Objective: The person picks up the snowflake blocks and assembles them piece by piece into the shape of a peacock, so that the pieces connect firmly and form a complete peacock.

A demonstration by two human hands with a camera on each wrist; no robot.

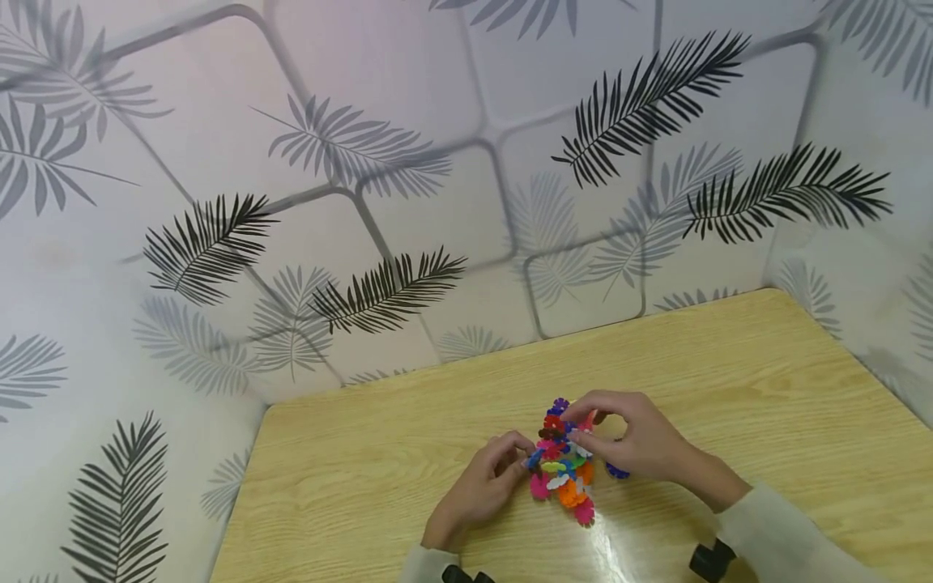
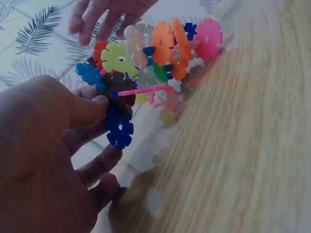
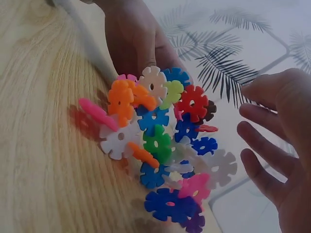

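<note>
A cluster of interlocked plastic snowflake discs (image 1: 571,494) in many colours sits on the wooden table. My left hand (image 1: 484,478) holds its left side. In the left wrist view the thumb presses a brown disc (image 2: 127,95), with fingers behind it and a blue disc (image 2: 119,130) hanging just below. My right hand (image 1: 641,433) hovers over the cluster's right side. In the right wrist view its fingers (image 3: 265,133) are spread and loosely bent, apart from the discs, with nothing between them. A large dark blue disc (image 3: 167,205) joins the cluster's near end there.
The light wood table (image 1: 350,486) runs back to a wall (image 1: 452,219) papered with leaf patterns. Dark wrist-camera mounts (image 1: 710,560) sit near both cuffs.
</note>
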